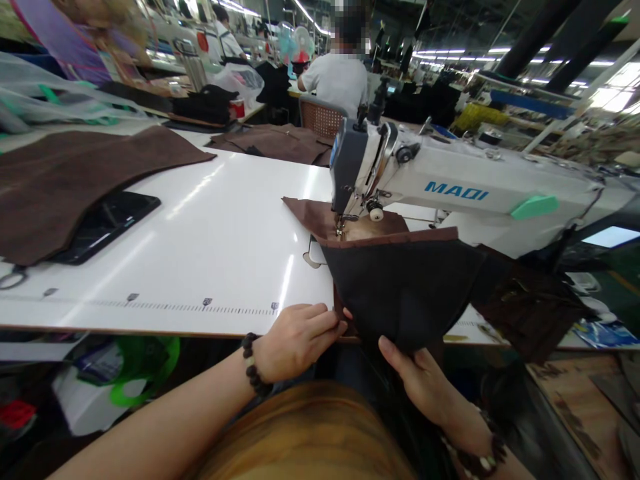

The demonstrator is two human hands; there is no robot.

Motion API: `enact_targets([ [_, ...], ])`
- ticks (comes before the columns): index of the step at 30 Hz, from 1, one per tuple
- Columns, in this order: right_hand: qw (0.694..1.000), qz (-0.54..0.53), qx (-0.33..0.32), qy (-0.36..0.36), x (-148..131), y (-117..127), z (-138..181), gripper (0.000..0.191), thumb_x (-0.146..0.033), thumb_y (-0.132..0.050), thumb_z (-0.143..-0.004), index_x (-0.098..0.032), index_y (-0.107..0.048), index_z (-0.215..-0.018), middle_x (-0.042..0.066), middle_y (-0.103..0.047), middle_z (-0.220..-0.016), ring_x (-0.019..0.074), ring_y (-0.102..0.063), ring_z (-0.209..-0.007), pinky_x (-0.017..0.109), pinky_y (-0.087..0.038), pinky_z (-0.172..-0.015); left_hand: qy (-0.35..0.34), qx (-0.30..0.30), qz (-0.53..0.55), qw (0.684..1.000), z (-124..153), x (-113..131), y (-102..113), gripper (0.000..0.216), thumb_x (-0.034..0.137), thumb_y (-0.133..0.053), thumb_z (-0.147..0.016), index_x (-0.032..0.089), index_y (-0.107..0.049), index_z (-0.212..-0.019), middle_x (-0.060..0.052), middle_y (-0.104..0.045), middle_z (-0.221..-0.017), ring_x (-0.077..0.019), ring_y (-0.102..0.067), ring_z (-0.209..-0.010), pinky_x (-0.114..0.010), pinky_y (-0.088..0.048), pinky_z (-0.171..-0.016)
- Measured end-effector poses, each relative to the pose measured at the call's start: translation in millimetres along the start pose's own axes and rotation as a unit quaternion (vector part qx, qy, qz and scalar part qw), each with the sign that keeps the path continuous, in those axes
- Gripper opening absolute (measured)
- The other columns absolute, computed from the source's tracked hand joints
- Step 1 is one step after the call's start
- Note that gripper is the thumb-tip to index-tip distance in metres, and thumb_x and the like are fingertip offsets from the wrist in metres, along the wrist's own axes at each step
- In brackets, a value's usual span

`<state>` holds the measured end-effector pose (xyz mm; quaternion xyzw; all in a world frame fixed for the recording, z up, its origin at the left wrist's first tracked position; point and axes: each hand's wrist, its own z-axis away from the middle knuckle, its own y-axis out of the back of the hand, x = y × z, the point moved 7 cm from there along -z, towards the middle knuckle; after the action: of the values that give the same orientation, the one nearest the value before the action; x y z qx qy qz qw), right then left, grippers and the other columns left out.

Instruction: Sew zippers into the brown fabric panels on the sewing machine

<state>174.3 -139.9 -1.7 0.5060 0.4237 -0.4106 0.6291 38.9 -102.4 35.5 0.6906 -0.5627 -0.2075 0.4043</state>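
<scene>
A dark fabric piece [400, 287], black on the face toward me with a brown folded edge, lies across the sewing machine [425, 173]. Its brown edge runs close by the presser foot [340, 230], and its lower part hangs over the table's front edge. My left hand [300, 340] is closed at the near left border of the piece, fingers pinched together on the cloth. Lower right, my right hand [425, 380] grips the hanging part, thumb on top and the other fingers partly hidden behind the fabric. The needle tip is too small to make out.
A white table [225, 227] with a printed ruler along its front carries brown fabric [90, 173] over a black tablet-like device [113, 223] at left. More brown cloth [525, 300] lies right. A person in a white shirt [337, 83] sits beyond the machine.
</scene>
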Motion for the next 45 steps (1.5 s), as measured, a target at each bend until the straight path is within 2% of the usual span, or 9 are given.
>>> enact_targets([
  [7,1.0,0.011,0.025,0.003,6,0,2,0.045,-0.041,-0.044,-0.087,-0.023,-0.044,-0.128,0.005,-0.045,-0.132,0.0213,-0.035,-0.126,0.043,-0.019,-0.11,-0.047,0.043,-0.047,0.997,2,5,5,0.016,0.012,-0.038,-0.092,0.01,-0.053,-0.089,-0.001,-0.054,-0.067,-0.012,-0.044,-0.058,-0.026,-0.032,-0.047],
  [13,0.999,0.035,0.027,0.01,5,-2,4,0.046,-0.039,-0.043,-0.088,-0.022,-0.04,-0.131,0.005,-0.046,-0.131,0.0219,-0.036,-0.125,0.044,-0.02,-0.109,-0.014,0.031,-0.017,0.999,0,2,4,0.021,0.014,-0.036,-0.094,0.012,-0.052,-0.08,0.0,-0.051,-0.065,-0.0103,-0.046,-0.057,-0.024,-0.032,-0.046],
  [18,0.988,0.13,-0.025,0.077,-21,0,-1,0.045,-0.032,-0.04,-0.09,-0.023,-0.036,-0.134,0.004,-0.046,-0.131,0.0199,-0.039,-0.123,0.043,-0.024,-0.109,-0.048,0.003,-0.03,0.998,1,4,0,0.018,0.013,-0.035,-0.094,0.011,-0.052,-0.087,0.0,-0.053,-0.066,-0.0115,-0.045,-0.056,-0.025,-0.033,-0.046],
  [22,0.954,0.247,-0.083,0.147,-39,3,-8,0.054,-0.025,-0.044,-0.087,-0.029,-0.025,-0.137,0.0,-0.04,-0.136,0.0199,-0.038,-0.124,0.043,-0.018,-0.111,-0.068,-0.002,-0.029,0.997,-1,6,3,0.03,0.016,-0.024,-0.096,0.012,-0.053,-0.087,-0.001,-0.056,-0.068,-0.0126,-0.046,-0.058,-0.026,-0.034,-0.048],
  [26,0.942,0.27,-0.114,0.163,-43,4,-14,0.06,-0.021,-0.045,-0.087,-0.028,-0.018,-0.139,0.0,-0.036,-0.138,0.0201,-0.036,-0.125,0.042,-0.02,-0.11,-0.07,-0.005,-0.019,0.997,-4,8,4,0.041,0.018,-0.016,-0.097,0.013,-0.054,-0.08,-0.002,-0.057,-0.069,-0.0127,-0.047,-0.058,-0.027,-0.035,-0.05],
  [32,0.968,0.194,-0.113,0.113,-39,4,-17,0.042,-0.028,-0.042,-0.089,-0.027,-0.039,-0.131,-0.002,-0.047,-0.13,0.0175,-0.041,-0.122,0.04,-0.017,-0.112,-0.029,-0.022,0.02,0.999,-2,2,-1,0.028,0.013,-0.031,-0.094,0.013,-0.051,-0.075,0.0,-0.05,-0.061,-0.0121,-0.041,-0.053,-0.027,-0.03,-0.045],
  [36,0.974,0.176,-0.094,0.107,-36,6,-17,0.042,-0.031,-0.043,-0.088,-0.025,-0.041,-0.13,-0.002,-0.046,-0.13,0.0185,-0.039,-0.124,0.041,-0.018,-0.112,-0.045,-0.015,0.008,0.999,0,3,-1,0.024,0.01,-0.036,-0.092,0.012,-0.051,-0.073,0.0,-0.048,-0.062,-0.0117,-0.04,-0.054,-0.028,-0.027,-0.045],
  [42,0.974,0.169,-0.094,0.122,-40,5,-20,0.037,-0.028,-0.042,-0.089,-0.027,-0.047,-0.125,-0.004,-0.054,-0.122,0.0175,-0.047,-0.117,0.04,-0.017,-0.112,-0.059,-0.01,-0.01,0.998,0,5,0,0.023,0.009,-0.038,-0.091,0.012,-0.051,-0.072,0.0,-0.048,-0.062,-0.0114,-0.039,-0.053,-0.028,-0.027,-0.045],
  [45,0.978,0.163,-0.091,0.097,-35,6,-20,0.037,-0.032,-0.042,-0.089,-0.026,-0.048,-0.125,-0.003,-0.053,-0.124,0.0197,-0.044,-0.119,0.042,-0.019,-0.111,-0.052,-0.016,-0.009,0.998,1,4,-1,0.023,0.01,-0.038,-0.092,0.012,-0.051,-0.073,0.001,-0.047,-0.061,-0.0112,-0.039,-0.053,-0.028,-0.027,-0.045],
])
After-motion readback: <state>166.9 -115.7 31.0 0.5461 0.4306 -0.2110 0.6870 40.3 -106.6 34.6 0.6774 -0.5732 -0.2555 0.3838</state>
